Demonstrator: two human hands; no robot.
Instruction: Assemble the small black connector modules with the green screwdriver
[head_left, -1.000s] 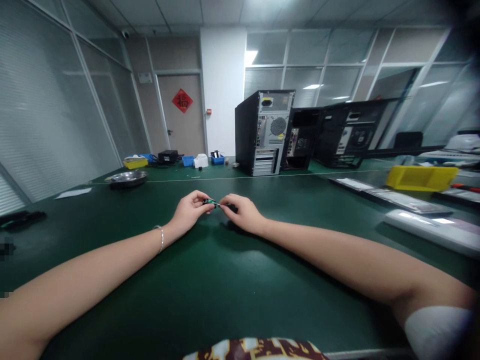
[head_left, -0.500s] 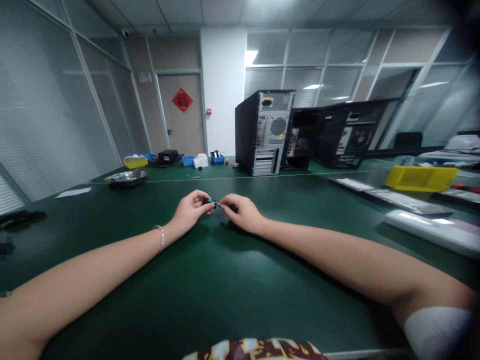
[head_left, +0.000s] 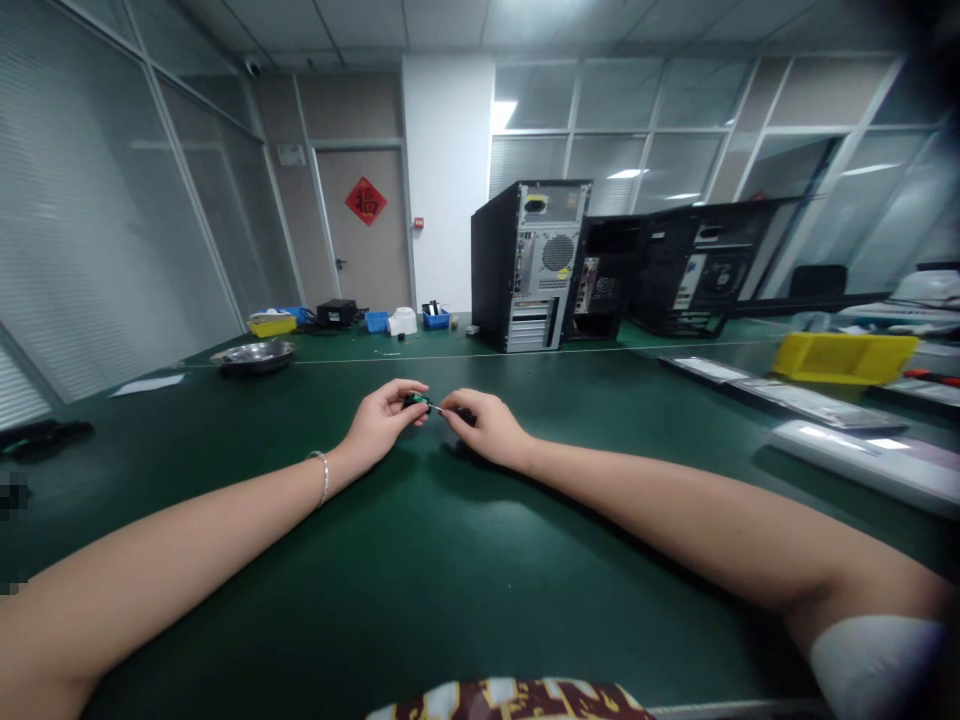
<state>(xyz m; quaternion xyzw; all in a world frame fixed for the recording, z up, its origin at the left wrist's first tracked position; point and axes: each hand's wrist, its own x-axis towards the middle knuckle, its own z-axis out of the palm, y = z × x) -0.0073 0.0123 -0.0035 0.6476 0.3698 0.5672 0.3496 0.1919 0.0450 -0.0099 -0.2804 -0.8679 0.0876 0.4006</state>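
Note:
Between the fingers and thumb of my left hand (head_left: 384,415) is a small black part with a green circuit board (head_left: 419,399). My right hand (head_left: 487,425) is closed on a small screwdriver (head_left: 438,408), its thin metal shaft pointing left with the tip at the edge of the part. The dark handle is mostly hidden in my palm. Both hands are just above the green tabletop (head_left: 390,560), close together. What the part belongs to is too small to make out.
Ahead stands a black computer tower (head_left: 495,265), with more cases to its right. A metal bowl (head_left: 259,357) sits at the far left. On the right are a yellow bin (head_left: 844,358) and a long white object (head_left: 862,462). Small blue boxes (head_left: 435,318) line the back.
The fingers of my left hand have shifted slightly on the part, showing a little more green. My right hand and the screwdriver have hardly moved.

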